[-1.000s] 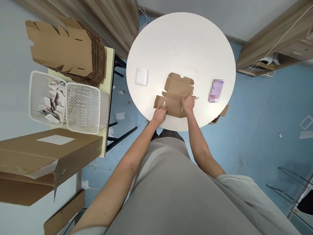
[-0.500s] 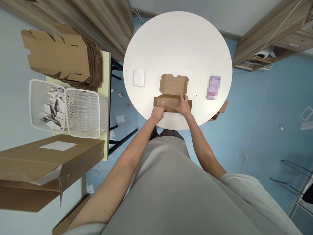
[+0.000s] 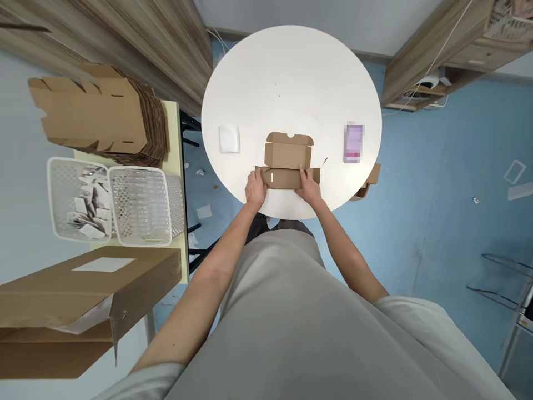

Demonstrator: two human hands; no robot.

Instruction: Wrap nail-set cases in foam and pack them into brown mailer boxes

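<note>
A small brown cardboard box (image 3: 287, 154) lies partly folded on the white round table, its lid panel with a notched edge spread away from me. My left hand (image 3: 255, 189) grips the box's left end, fingers over the side flap. At the right end my right hand (image 3: 309, 188) pinches the front part, with the index finger reaching toward the fold and the thumb at the near edge. A small white slot or mark shows on the box's inner panel near my left hand. What the fingertips press underneath is hidden.
On the round table (image 3: 291, 66) lie a white square packet (image 3: 229, 139) at left and a blurred purple package (image 3: 353, 144) at right. A side table at left carries stacked flat cardboard (image 3: 95, 114), two white baskets (image 3: 139, 205) and a large carton (image 3: 141, 283).
My left hand has shifted from the box's front edge to its left end. My right hand has moved slightly outward along the right end. The camera view has shifted a little.
</note>
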